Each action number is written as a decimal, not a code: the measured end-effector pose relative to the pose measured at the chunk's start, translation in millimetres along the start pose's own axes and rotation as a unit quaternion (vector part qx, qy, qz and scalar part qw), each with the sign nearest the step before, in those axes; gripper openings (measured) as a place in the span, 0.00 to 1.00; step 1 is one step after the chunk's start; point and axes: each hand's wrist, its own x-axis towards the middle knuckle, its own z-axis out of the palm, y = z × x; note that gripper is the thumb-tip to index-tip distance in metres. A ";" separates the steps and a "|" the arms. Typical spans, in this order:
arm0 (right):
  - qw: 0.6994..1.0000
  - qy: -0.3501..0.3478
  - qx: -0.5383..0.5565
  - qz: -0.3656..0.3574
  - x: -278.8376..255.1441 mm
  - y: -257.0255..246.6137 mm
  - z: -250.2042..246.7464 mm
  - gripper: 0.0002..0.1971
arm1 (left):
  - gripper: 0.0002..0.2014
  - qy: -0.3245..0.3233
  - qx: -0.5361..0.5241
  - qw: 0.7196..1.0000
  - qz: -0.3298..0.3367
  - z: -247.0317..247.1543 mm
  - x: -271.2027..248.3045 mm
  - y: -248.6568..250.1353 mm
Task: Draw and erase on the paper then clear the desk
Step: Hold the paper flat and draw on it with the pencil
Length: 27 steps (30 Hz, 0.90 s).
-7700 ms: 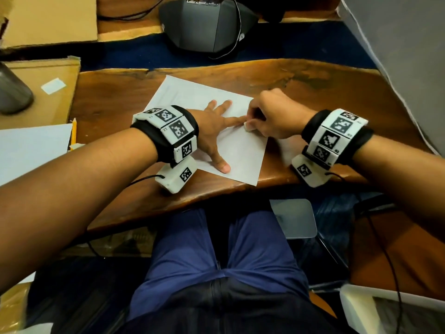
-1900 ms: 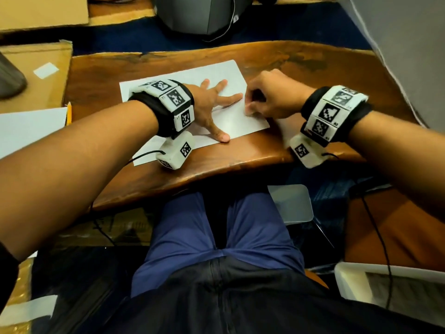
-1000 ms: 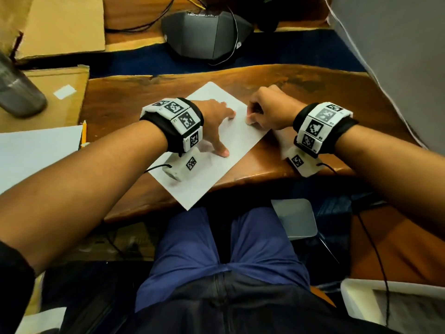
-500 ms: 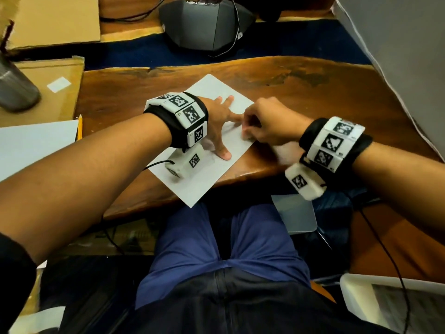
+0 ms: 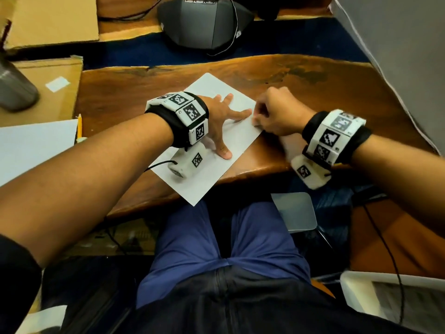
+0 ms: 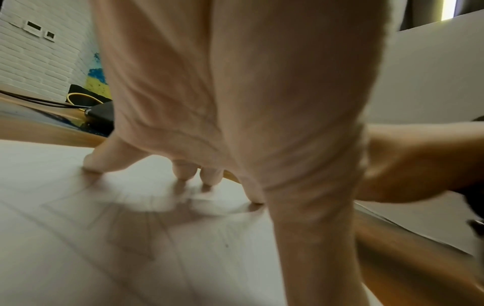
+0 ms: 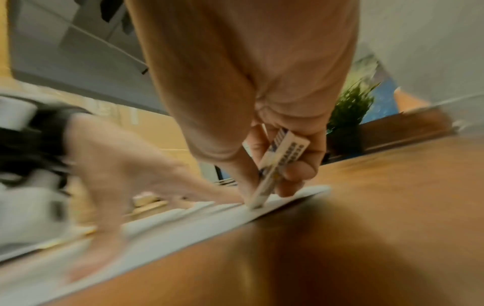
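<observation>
A white sheet of paper (image 5: 207, 169) lies turned at an angle on the wooden desk (image 5: 313, 97), one corner hanging over the near edge. My left hand (image 5: 224, 121) lies flat on it with fingers spread, pressing it down; faint pencil lines show on the paper (image 6: 131, 238) in the left wrist view. My right hand (image 5: 272, 114) pinches a white eraser (image 7: 277, 165) with blue print, its lower end pressed on the paper's right edge (image 7: 288, 198), just past my left index fingertip.
A yellow pencil (image 5: 79, 125) lies at the desk's left beside another white sheet (image 5: 33, 145). Cardboard (image 5: 48, 92) and a grey cylinder (image 5: 14, 92) sit far left. A dark device (image 5: 204, 22) with cables stands behind the desk. A grey panel (image 5: 397, 56) rises on the right.
Over the last seconds the paper was turned, so a corner now overhangs the near edge. The right hand with the eraser has shifted slightly along the paper's right edge; the left hand keeps pressing.
</observation>
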 end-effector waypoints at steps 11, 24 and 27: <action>0.997 -0.029 -0.025 -0.061 -16.9 -17.3 10.3 0.06 | 0.65 -0.003 -0.010 1.000 -0.002 0.3 -3.4 2.1; 0.996 -0.074 -0.010 -0.052 -15.7 -18.4 5.0 0.05 | 0.67 0.004 -0.007 1.000 -0.008 0.2 -3.9 3.4; 1.000 -0.007 0.009 0.019 3.3 -3.1 -6.2 0.08 | 0.67 0.007 -0.025 1.000 -0.005 2.1 -3.6 3.0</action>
